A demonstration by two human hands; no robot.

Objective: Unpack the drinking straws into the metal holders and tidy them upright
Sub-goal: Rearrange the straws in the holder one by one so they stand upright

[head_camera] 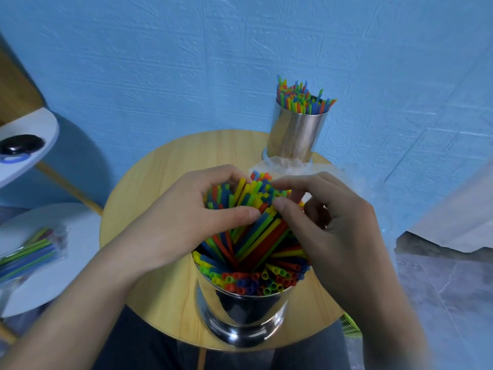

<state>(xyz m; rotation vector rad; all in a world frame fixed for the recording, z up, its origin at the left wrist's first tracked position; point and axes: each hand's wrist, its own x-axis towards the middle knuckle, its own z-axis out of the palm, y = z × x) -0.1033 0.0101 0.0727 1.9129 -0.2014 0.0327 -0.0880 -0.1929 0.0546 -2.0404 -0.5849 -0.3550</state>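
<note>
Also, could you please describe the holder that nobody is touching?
Start at the round wooden table. At its far edge, by the blue wall, stands a metal holder. Unlike the near holder, whose gripped bundle leans sideways, its straws stand roughly upright.

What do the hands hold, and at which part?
The bundle of straws, near its top ends: the left hand curls round it, the right hand pinches some tips. Its lower ends stand in the near metal holder.

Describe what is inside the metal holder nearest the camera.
The near metal holder holds coloured straws, some upright along its front rim, others leaning away, gripped by the left hand and right hand. The hands cover some tips; the holder's bottom is hidden.
</note>
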